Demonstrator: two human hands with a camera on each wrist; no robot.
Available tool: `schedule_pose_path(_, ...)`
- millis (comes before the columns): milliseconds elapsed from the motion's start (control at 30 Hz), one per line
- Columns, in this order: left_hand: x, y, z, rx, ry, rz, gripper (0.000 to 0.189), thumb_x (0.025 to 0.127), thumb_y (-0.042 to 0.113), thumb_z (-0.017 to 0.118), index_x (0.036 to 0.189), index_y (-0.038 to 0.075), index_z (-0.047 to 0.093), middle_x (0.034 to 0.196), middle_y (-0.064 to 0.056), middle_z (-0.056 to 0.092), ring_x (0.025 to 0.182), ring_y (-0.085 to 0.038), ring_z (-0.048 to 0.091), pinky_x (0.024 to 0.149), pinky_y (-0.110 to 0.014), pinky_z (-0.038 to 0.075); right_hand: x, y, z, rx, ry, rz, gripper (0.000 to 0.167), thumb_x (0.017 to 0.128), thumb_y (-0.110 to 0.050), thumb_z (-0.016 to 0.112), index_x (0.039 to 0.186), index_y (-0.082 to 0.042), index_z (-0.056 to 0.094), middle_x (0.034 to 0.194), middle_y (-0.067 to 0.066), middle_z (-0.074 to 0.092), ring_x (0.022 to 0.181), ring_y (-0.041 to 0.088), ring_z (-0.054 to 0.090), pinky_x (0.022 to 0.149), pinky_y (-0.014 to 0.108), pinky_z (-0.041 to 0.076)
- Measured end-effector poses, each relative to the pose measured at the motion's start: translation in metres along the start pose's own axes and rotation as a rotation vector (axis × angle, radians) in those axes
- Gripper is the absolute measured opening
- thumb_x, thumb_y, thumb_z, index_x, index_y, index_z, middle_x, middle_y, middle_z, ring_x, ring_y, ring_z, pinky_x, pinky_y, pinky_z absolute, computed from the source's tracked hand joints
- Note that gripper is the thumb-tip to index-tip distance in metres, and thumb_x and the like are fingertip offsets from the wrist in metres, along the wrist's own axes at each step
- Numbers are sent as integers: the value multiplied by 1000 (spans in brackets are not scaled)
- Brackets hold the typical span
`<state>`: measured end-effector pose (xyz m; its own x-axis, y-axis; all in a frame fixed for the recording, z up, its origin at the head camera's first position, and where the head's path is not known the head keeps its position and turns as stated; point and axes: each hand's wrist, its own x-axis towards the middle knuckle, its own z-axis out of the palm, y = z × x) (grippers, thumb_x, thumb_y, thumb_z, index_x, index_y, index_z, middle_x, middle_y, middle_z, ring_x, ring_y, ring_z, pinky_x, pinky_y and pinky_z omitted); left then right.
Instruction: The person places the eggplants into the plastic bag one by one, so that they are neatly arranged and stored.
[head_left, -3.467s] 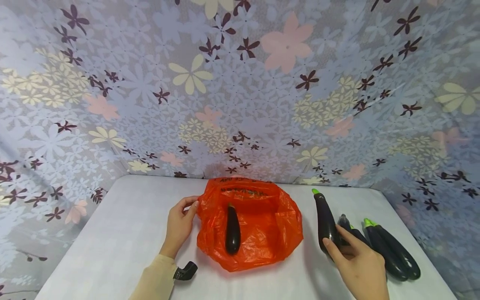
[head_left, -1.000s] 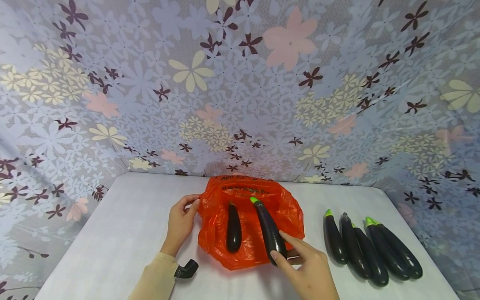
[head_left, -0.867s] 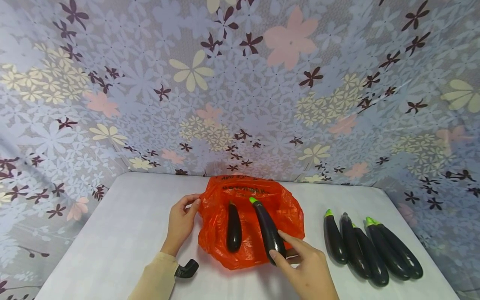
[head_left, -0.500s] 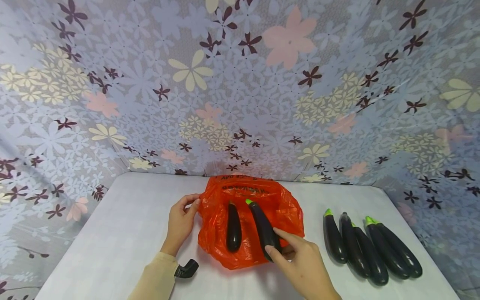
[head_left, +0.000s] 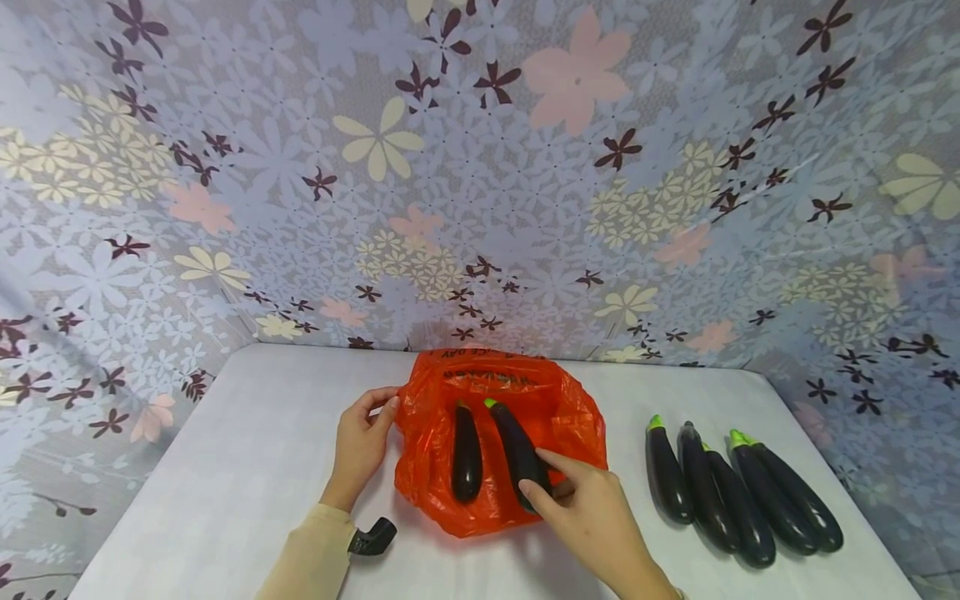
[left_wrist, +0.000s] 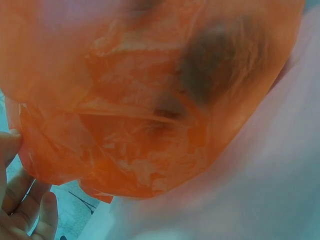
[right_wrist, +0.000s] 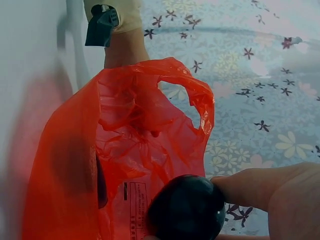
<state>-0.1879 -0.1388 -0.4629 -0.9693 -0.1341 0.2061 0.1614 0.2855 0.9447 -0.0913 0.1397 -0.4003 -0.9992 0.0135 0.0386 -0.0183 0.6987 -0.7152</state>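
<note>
At the mouth of the red bag (head_left: 579, 417), the right hand (head_left: 588, 512) grips an eggplant (head_left: 516, 450) beside a second eggplant (head_left: 467, 458); the left hand (head_left: 362, 442) pinches the bag's edge. Steady edge, gentle lowering advisable.

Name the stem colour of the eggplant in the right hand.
The stem is bright green, clearest in the head view.

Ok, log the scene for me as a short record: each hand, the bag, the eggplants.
Left hand: holds the left edge of the red bag
Right hand: grips the held eggplant near its rounded end
Held eggplant: at the bag's mouth, green stem end away from the person
Bag: mouth open
Inside bag: one bagged eggplant
On table: five loose eggplants, right of the bag
</note>
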Motion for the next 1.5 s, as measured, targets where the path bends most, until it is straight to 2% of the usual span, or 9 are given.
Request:
schedule_pose_path(167,5,-18,1,-12,-1,10,24,102,16,60,120,1,68,118,-16,68,95,-28,70,80,-14,52,5,0,3,-7,-13,-12,45,85,-35,81,122,-12,73,76,-8,71,59,2,61,56,22,52)
schedule_pose_path(300,6,-20,2,-14,-3,18,23,101,16,62,119,3,68,117,-14,68,94,-28,70,81,-18,54,9,-1,6,-7,-17,-11,44,85,-34,80,122,-11,73,70,-9,68,58,3,60,53,23,51)
schedule_pose_path(467,5,-20,2,-4,-2,25,23,101,17,62,119,4,68,117,-13,68,95,-27,70,84,-22,56,13,-3,11,-2,-10,-65,43,87,-33,79,122,-10,73,59,-12,62,53,4,57,47,23,46)
schedule_pose_path(667,5,-20,3,0,3,31,22,101,15,62,118,4,68,116,-13,69,93,-27,71,82,-20,56,20,-8,15,-18,-18,-118,43,88,-31,78,122,-6,72,54,-13,56,49,5,53,44,24,43)
schedule_pose_path(767,5,-19,3,-1,5,33,21,101,15,62,118,3,69,116,-13,69,92,-27,71,81,-21,56,24,-10,17,-21,-17,-130,42,89,-30,78,122,-6,72,58,-12,60,50,4,53,45,24,43)
schedule_pose_path(967,5,-19,3,6,6,36,22,101,16,62,117,3,69,115,-14,69,92,-27,70,80,-21,56,34,-12,21,-10,-17,-133,38,90,-30,76,120,-6,72,87,-2,74,51,4,55,47,25,46)
schedule_pose_path(1067,6,-21,3,0,7,39,22,101,15,62,117,3,69,115,-13,69,91,-26,71,80,-21,56,37,-10,24,-7,-24,-129,38,90,-29,76,120,-5,72,95,2,75,52,4,56,49,24,47)
schedule_pose_path(1300,5,-20,2,-21,3,49,20,100,14,63,116,4,69,113,-12,69,89,-25,70,79,-18,55,45,-4,33,-17,-42,-135,40,90,-29,75,119,-2,71,82,1,74,52,5,57,53,25,50)
schedule_pose_path(1500,5,-20,2,-29,-2,43,20,100,14,62,117,4,70,114,-12,69,90,-26,70,79,-18,55,51,2,41,-14,-76,-97,40,91,-28,75,120,0,70,84,3,74,59,7,61,58,27,54)
